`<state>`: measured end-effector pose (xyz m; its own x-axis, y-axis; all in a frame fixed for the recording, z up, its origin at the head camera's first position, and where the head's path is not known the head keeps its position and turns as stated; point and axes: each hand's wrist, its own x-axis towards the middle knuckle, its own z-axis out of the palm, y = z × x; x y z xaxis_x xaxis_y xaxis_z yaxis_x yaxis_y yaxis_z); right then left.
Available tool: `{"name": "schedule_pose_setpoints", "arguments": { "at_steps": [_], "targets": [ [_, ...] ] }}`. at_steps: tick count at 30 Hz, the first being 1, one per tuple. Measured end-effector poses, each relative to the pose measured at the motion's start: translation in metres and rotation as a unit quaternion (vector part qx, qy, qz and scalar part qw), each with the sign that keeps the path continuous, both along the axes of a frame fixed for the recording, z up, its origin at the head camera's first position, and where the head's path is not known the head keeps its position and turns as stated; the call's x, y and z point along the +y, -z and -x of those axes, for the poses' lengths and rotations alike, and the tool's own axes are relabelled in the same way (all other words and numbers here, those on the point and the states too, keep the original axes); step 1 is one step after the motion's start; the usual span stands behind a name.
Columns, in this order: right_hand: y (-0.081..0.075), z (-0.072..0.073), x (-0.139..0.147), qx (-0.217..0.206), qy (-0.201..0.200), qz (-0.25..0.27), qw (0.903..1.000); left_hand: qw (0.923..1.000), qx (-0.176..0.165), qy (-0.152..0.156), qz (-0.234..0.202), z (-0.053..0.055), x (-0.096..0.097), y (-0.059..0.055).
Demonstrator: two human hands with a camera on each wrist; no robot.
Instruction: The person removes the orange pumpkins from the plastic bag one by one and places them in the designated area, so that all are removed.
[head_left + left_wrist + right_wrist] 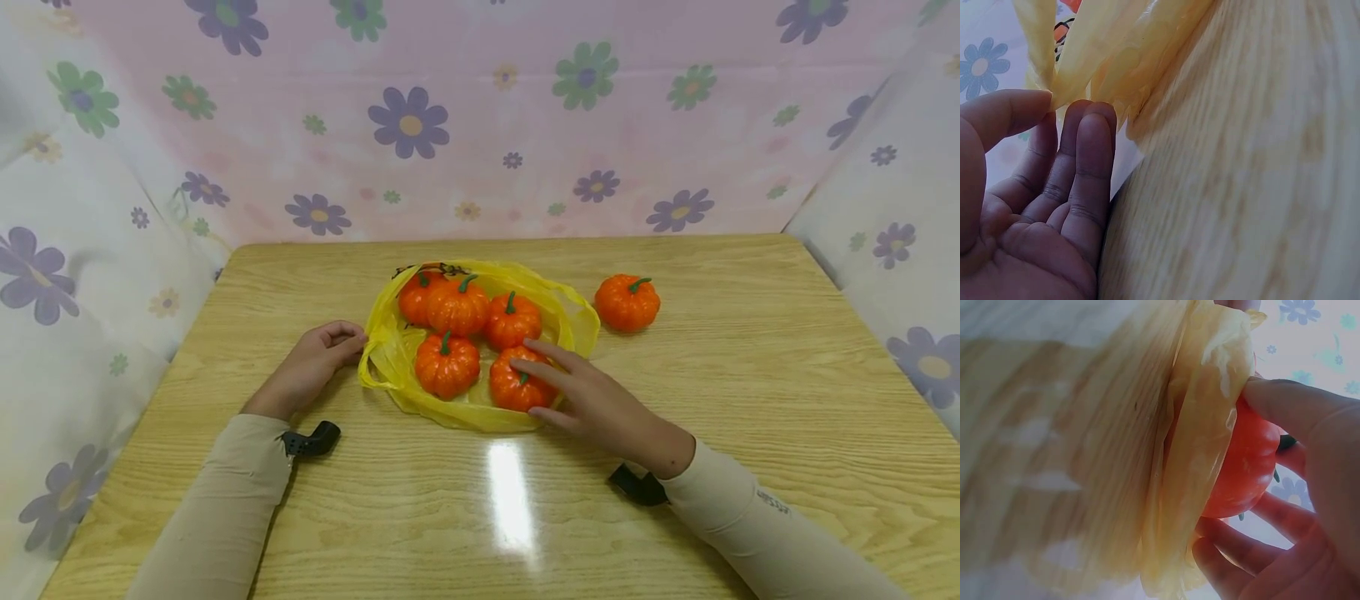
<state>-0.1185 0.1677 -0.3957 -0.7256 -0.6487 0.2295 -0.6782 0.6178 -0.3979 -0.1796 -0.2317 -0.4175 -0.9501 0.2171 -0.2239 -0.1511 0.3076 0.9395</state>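
Note:
A yellow plastic bag [420,404] lies spread on the table, its mouth facing up, with several small orange pumpkins inside, among them a front-left pumpkin [442,367]. At the bag's left edge my left hand [318,362] pinches the gathered plastic between thumb and index finger; the left wrist view shows the yellow film [1091,69] at those fingertips. My right hand [600,408] reaches in from the right and holds the front-right pumpkin [510,392] with thumb and fingers spread around it. In the right wrist view, bag film partly covers this pumpkin [1244,465].
Another orange pumpkin [626,304] stands outside the bag, to its right. The wooden table [750,350] is bounded by a flowered cloth [480,125] behind and at both sides. Black wrist devices [311,440] sit at both sleeves.

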Motion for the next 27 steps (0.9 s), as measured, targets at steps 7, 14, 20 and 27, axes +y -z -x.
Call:
{"name": "schedule_pose_setpoints", "arguments": {
  "at_steps": [7, 14, 20, 27],
  "targets": [
    [0.0015, 0.0, 0.0005, 0.001, 0.001, -0.005, 1.0, 1.0, -0.003, 0.001, 0.0, -0.0008, 0.0004, -0.0005],
    [0.0017, 0.0, -0.0003, 0.005, -0.003, -0.016, 0.9999, 1.0, -0.004, 0.002, 0.004, -0.0006, -0.0001, -0.0004],
    [0.0024, 0.0005, 0.0, 0.013, -0.005, -0.024, 0.9996, 1.0, -0.002, 0.001, -0.001, -0.0014, 0.0009, -0.0014],
    [0.0009, 0.0001, -0.0003, 0.016, -0.003, -0.029, 0.9994, 1.0, -0.002, 0.001, 0.0, -0.0005, 0.0011, -0.0011]
  ]
}}
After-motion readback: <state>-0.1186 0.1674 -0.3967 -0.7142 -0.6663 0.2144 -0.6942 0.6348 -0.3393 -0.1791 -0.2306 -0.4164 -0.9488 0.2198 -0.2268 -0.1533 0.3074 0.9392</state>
